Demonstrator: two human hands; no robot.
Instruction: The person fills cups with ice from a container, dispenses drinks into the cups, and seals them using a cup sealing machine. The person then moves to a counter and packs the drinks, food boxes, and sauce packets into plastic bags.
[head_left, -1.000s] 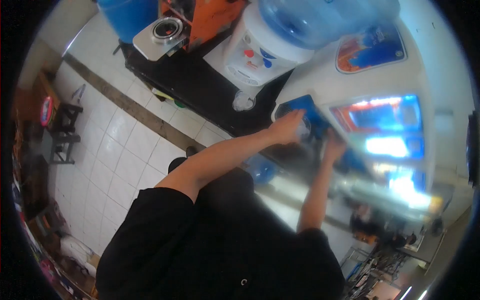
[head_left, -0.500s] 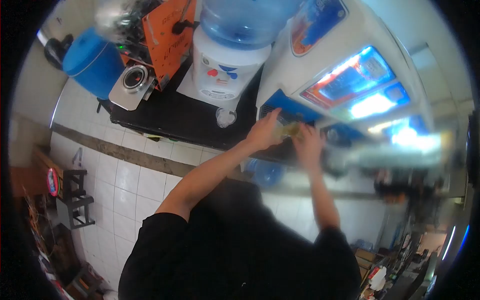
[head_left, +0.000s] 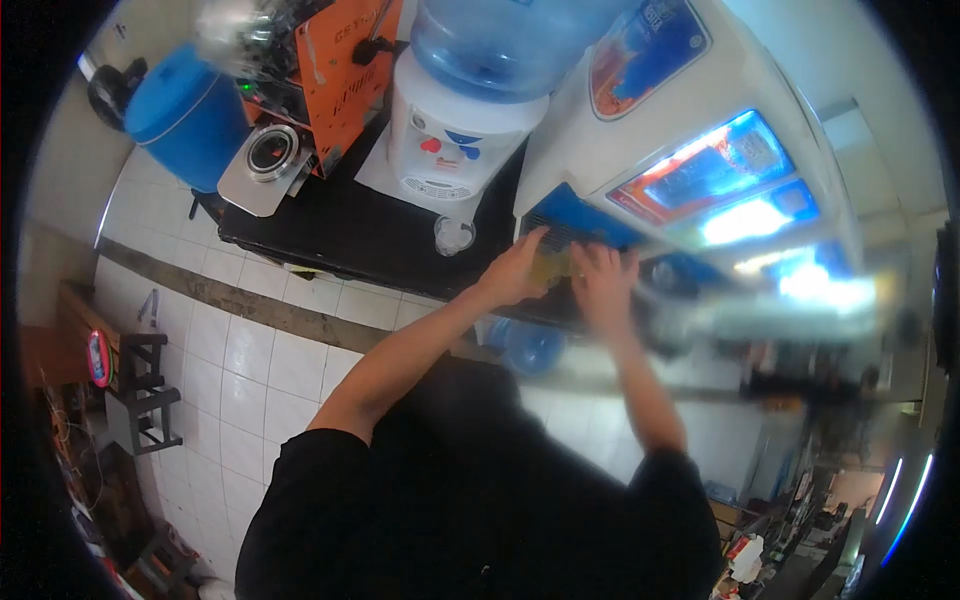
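Observation:
My left hand (head_left: 510, 275) is wrapped round a see-through cup-like container with something yellow-green (head_left: 550, 269) in it; blur hides its exact shape. Close against its right side is my right hand (head_left: 604, 282), fingers stretched out and slightly apart; whether they touch the container I cannot tell. Both hands are just in front of the blue drip-tray area (head_left: 567, 206) of a large white drink dispenser (head_left: 590, 160) with lit panels. A clear cup of ice-like pieces (head_left: 455, 236) stands on the black counter (head_left: 290, 222), left of my hands.
A white water dispenser (head_left: 440, 145) carries a big blue bottle (head_left: 500, 45). Left of it are an orange machine (head_left: 345, 90) with a steel plate (head_left: 250, 190) and a blue drum (head_left: 185, 115). Another blue bottle (head_left: 530, 347) sits below the counter edge. Stools (head_left: 145, 405) stand on the tiled floor.
My right hand has moved slightly left and its fingers look more spread. The container has shifted slightly left with my left hand and looks more upright. The view has shifted a little.

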